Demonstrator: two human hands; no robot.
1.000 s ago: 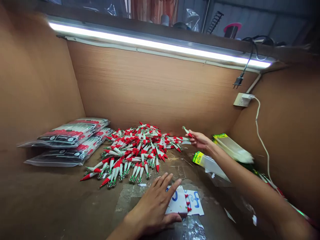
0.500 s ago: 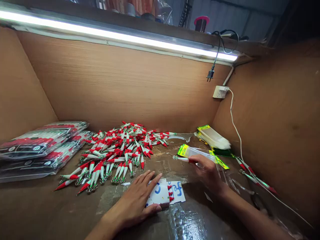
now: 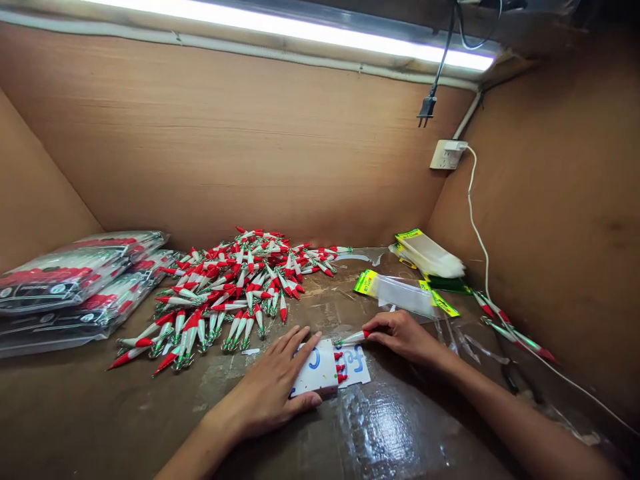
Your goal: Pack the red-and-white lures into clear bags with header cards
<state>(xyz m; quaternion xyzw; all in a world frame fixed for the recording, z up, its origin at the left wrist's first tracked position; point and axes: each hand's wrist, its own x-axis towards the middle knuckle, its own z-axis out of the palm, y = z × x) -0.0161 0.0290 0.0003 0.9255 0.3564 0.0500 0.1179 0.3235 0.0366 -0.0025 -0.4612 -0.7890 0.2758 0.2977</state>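
two bare hands are over the near part of the desk [image 3: 100, 420], just beyond a shiny patch of clear tape [image 3: 390, 427]. the left hand [image 3: 267, 380] lies palm down, its fingers extended and a little apart, resting on a white block [image 3: 320, 375] with blue lettering rather than grasping it. past the block's right edge three red tips [image 3: 341, 367] show over a lettered white card [image 3: 361, 367]. the right hand [image 3: 400, 335] pinches one lure [image 3: 356, 337] by its red end between thumb and fingers, the green hooked end pointing left, close to the block's far right corner.

the likely trouble, as i judge it: those hooks could catch on the block's edge or prick the left hand if the lure swung inward; a loose pinch on the tapered end could let it twist; too light a left hand could let the block skid and the tips fall out of line.

farther off, a pile of red-and-white lures [image 3: 233, 287] spreads leftward, its hooks apt to tangle, with filled plastic bags [image 3: 90, 273] beside it. yellow-topped sleeves [image 3: 405, 295] lie to the right. behind rises the back wall [image 3: 250, 147].
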